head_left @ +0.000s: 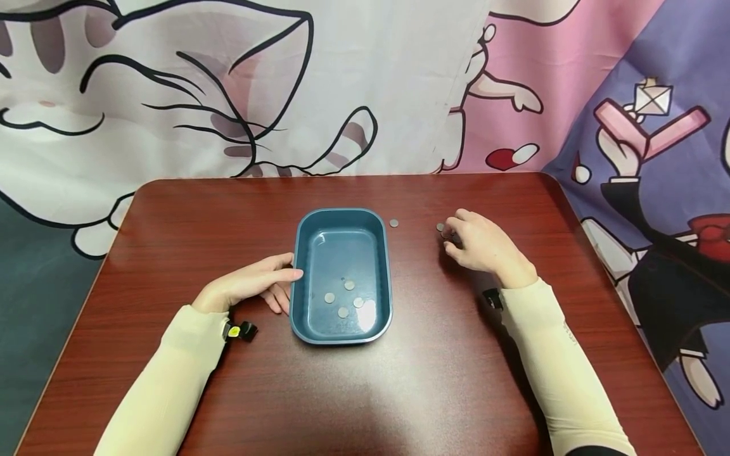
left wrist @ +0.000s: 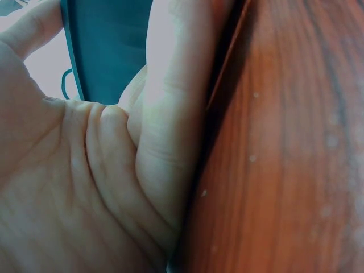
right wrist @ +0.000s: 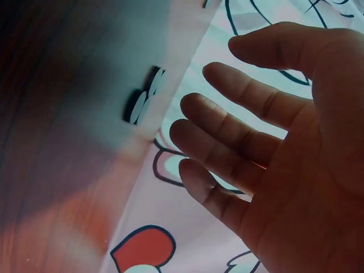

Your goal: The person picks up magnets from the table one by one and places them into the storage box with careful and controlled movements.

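Reddish desk: I see coins touching my right hand at its ten o'clock, fingers relaxed, holding nothing; left hand rests open against the tray

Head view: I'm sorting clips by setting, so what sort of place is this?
Probably an indoor staged tabletop setup: a reddish wooden table, a cartoon-printed cloth backdrop hung behind it, and a blue tray holding coins.
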Demonstrator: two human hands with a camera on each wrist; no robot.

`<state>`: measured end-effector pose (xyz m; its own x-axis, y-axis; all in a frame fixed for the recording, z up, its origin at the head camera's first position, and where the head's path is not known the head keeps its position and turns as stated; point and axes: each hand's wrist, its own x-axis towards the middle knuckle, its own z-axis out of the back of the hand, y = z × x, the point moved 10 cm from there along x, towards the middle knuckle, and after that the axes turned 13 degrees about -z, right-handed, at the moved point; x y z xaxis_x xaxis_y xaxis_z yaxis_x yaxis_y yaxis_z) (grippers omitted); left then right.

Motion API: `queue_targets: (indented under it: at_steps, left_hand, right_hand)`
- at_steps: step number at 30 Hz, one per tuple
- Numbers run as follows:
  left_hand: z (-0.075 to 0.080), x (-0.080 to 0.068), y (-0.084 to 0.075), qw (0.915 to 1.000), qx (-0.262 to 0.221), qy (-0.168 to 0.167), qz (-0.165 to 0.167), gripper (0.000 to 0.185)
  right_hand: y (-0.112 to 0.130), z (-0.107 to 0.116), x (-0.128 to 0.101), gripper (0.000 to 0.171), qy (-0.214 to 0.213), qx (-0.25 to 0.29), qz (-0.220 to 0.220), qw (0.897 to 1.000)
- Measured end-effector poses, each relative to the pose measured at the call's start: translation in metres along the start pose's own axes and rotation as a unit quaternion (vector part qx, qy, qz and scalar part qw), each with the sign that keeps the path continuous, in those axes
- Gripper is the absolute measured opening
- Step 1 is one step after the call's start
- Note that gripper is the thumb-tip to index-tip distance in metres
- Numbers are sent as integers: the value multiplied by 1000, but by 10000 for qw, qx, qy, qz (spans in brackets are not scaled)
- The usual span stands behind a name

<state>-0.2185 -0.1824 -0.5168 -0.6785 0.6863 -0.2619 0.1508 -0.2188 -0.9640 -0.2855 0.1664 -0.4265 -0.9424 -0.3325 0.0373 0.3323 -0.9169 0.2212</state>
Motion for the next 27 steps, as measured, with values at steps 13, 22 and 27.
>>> queue_targets:
  at_steps: [13,22,27]
  left_hand:
    - [2,1,2,10000,9,-9,39,55]
    - [2,1,0,10000,4,-15,4,52]
    - [2,1,2,10000,11,-28,23,52]
  right_hand:
    - [-13,-14,1,19,364,-141,-325,9987]
    - [-14,-16,3,17,252,-146,-298,9991]
    - [-13,-17,2,16,193,-160,-154,9996]
